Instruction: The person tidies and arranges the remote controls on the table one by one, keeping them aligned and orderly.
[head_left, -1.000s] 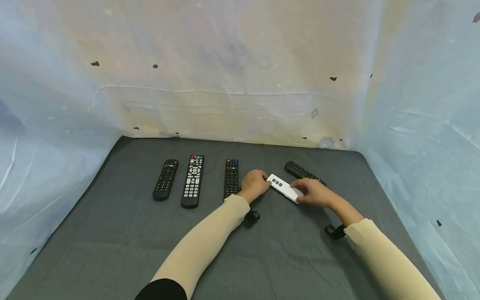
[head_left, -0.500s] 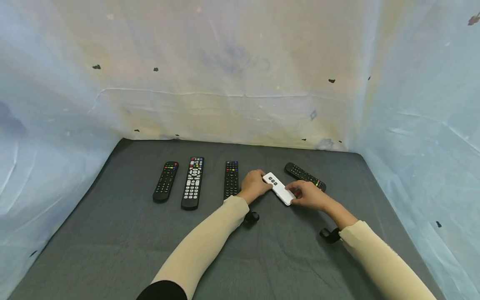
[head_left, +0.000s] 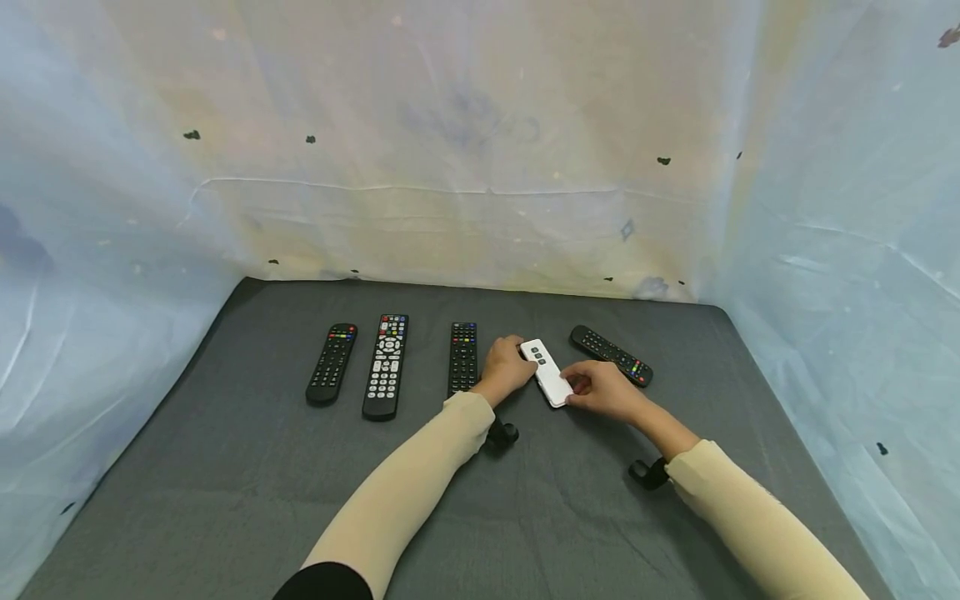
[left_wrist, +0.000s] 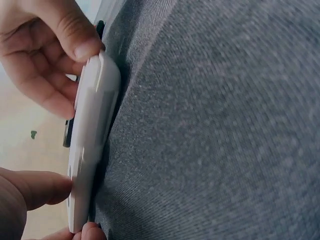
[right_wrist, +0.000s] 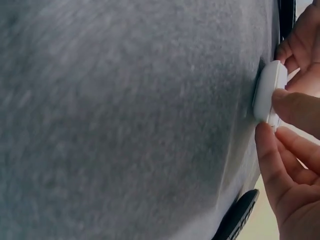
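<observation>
A white remote control (head_left: pixel 553 382) with a few dark buttons lies slanted, close over the grey cloth. My left hand (head_left: pixel 506 363) pinches its far left end between thumb and fingers. At the opposite, nearer end my right hand (head_left: pixel 604 389) has thumb and fingertips on its edges. In the left wrist view the white remote (left_wrist: pixel 91 112) shows side-on, with a narrow dark shadow along its underside. The right wrist view shows the near end of the white remote (right_wrist: pixel 266 92), the right thumb (right_wrist: pixel 295 107) on its top face.
To the left stand a black remote (head_left: pixel 331 364), a longer black remote with white buttons (head_left: pixel 385 367), and another black remote (head_left: pixel 463 354) partly behind the left hand. A further black remote (head_left: pixel 611 355) lies slanted behind the right hand. Pale patterned sheets (head_left: pixel 480 167) surround the grey-covered table (head_left: pixel 225 467).
The near end of the white remote has swung leftward, turning it closer to upright in the head view. My right hand has moved left with it; the left hand has barely shifted.
</observation>
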